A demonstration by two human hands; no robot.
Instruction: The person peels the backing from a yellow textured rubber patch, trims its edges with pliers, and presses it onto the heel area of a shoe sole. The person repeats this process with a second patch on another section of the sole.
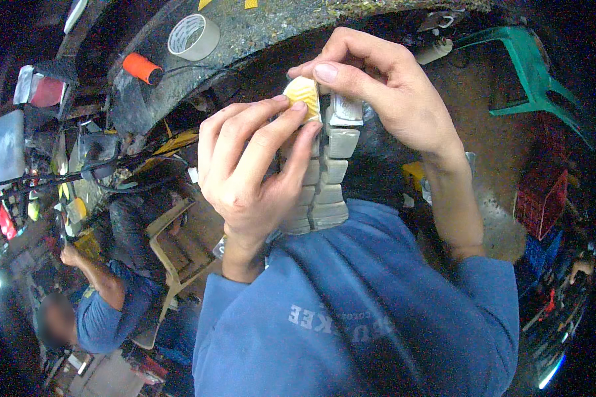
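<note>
My left hand pinches a small yellow and white piece with a ridged face and a rounded top between its fingers and thumb. At the piece's upper edge, the bent forefinger and thumb of my right hand close on it. Below and behind it, two rows of grey segmented blocks run down to my blue shirt. The left row is partly covered by my left hand. At the top of the right row sits a paler, shiny block. What my right fingertips grip behind the edge is hidden.
Beyond my hands curves a worn grey bench edge with a tape roll and an orange spool. A green plastic chair and red crate stand right. At left, another person sits near a beige chair.
</note>
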